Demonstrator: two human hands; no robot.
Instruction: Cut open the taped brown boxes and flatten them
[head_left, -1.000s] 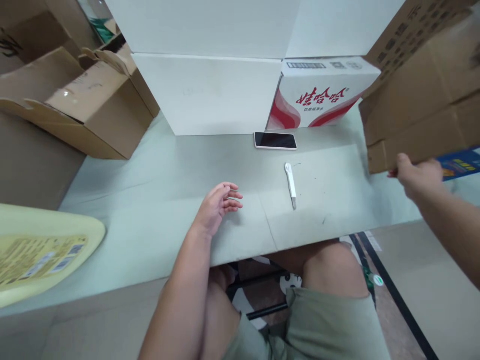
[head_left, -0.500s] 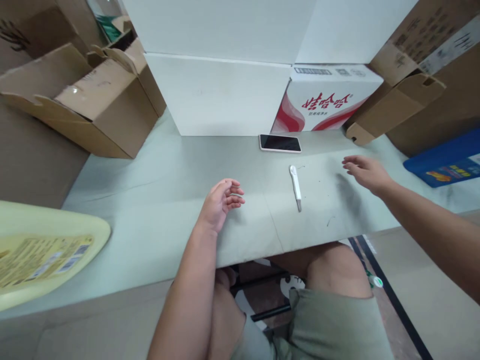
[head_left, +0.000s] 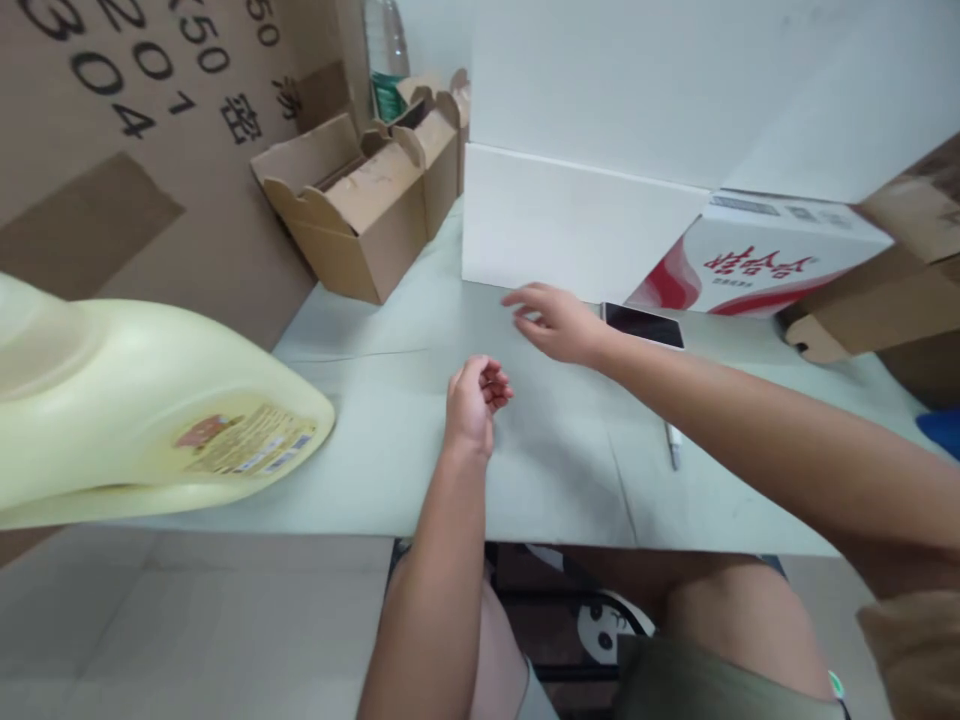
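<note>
My left hand (head_left: 477, 402) rests over the middle of the pale table (head_left: 375, 420), palm turned to the right, fingers loosely curled with a gap to the thumb and nothing in them. Above and to its right, my right hand (head_left: 553, 322) reaches across with fingers apart, also holding nothing. A phone (head_left: 645, 326) with a dark screen lies just behind my right wrist. My right forearm hides most of a white utility knife (head_left: 674, 447); only its lower end with the blade tip shows on the table.
A large pale-yellow jug (head_left: 172, 400) stands at the left. Small open cardboard boxes (head_left: 390, 225) sit behind it, with a bottle (head_left: 386, 60) farther back. White panels (head_left: 577, 220) and a red-and-white carton (head_left: 765, 265) line the back. Brown cardboard (head_left: 885, 290) is at the right.
My right hand has swung left from the table's right side to near my left hand, its forearm now crossing over the knife. The view has turned left, bringing more of the jug in.
</note>
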